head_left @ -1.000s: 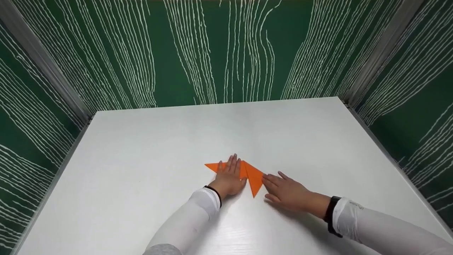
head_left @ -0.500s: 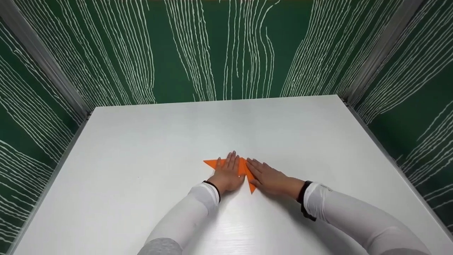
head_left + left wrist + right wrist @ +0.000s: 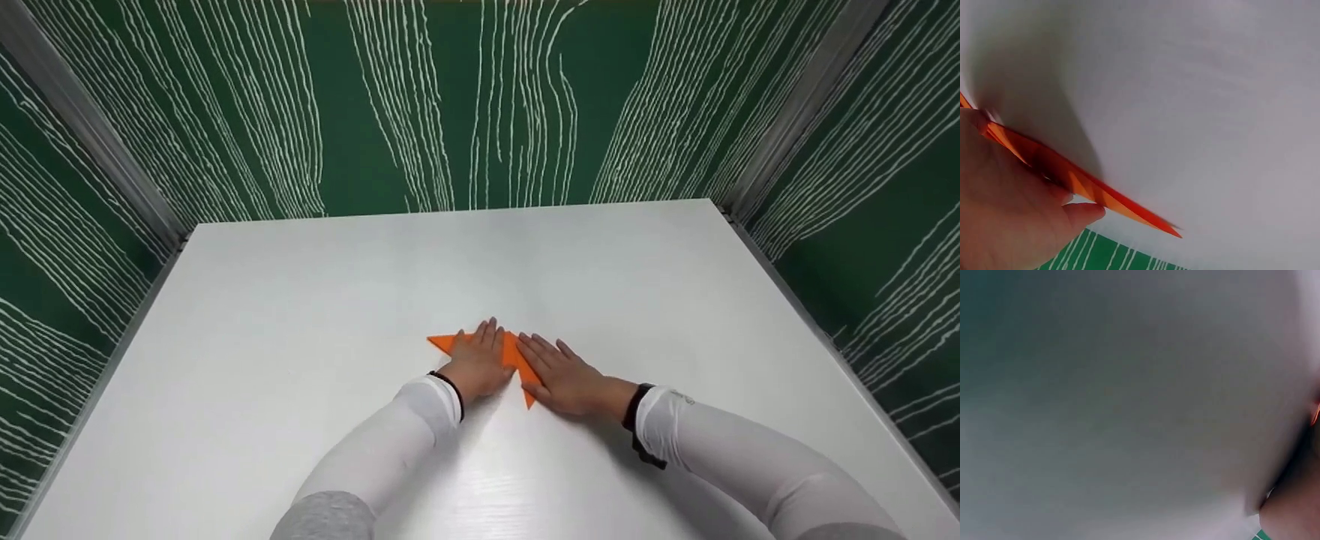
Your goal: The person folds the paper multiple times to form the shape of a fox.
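A folded sheet of orange paper lies on the white table, with one pointed end out to the left and another toward the person. My left hand rests flat over its left part, fingers straight and pointing away. In the left wrist view the folded layers of the orange paper show edge-on beside the hand. My right hand lies with straight fingers across the paper's right part and covers much of it. Only a sliver of that hand shows in the right wrist view.
The white table spreads out around both hands. Behind it stands a green wall with white wavy lines, and similar green panels flank both sides. Grey metal posts rise at the back corners.
My right hand has moved left from the paper's right edge onto its right part, then stayed there. The left hand keeps its place on the paper.
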